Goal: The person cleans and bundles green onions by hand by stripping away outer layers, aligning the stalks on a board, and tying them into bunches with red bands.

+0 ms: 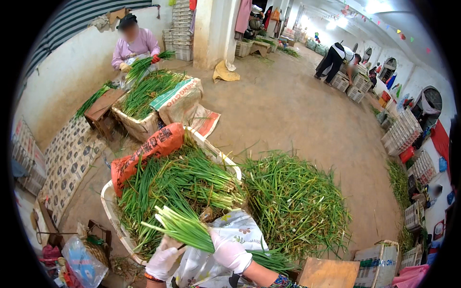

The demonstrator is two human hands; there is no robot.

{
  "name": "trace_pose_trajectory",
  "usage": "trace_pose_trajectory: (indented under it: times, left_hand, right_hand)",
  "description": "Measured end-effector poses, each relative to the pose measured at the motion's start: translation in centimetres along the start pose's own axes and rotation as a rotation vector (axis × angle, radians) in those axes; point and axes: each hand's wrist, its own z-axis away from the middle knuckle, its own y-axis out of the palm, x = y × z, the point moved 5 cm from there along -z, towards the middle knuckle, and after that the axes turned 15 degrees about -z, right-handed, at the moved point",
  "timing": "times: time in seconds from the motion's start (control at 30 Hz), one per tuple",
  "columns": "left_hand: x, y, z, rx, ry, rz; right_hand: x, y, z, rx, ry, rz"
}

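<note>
A bunch of green onions (185, 229) lies slantwise in front of me, pale root ends to the upper left and green leaves trailing to the lower right. My right hand (231, 251), in a thin white glove, is closed round the middle of the bunch. Below the pale ends is my left hand (164, 258), gloved too, its fingers curled; a small dark thing shows by the fingertips, too small to name. A flowered apron (240, 227) covers my lap. Just beyond stands a white crate (111, 211) heaped with more green onions (192, 177), an orange sack (149, 153) over its far left side.
A loose pile of leaves (297, 206) lies on the floor to the right, beside a wooden board (329, 273). Far left, a co-worker (134, 48) holds greens behind another full crate (137, 126). Another person (338, 60) bends over crates at the back right. A pillar (215, 33) stands behind.
</note>
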Motion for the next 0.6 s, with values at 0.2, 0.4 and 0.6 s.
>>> trace_pose_trajectory:
  times: [0.2,0.4,0.6]
  left_hand:
    - [0.4,1.3,-2.4,-0.306,0.064,0.346]
    - [3.0,-5.2,-2.2,-0.615,0.054,0.329]
    - [3.1,-6.9,-1.3,-0.674,0.051,0.267]
  right_hand:
    - [0.0,2.5,0.0,0.130,-0.023,0.167]
    - [-0.2,3.4,0.3,0.197,-0.094,0.179]
    - [1.3,4.1,1.1,0.183,-0.127,0.138]
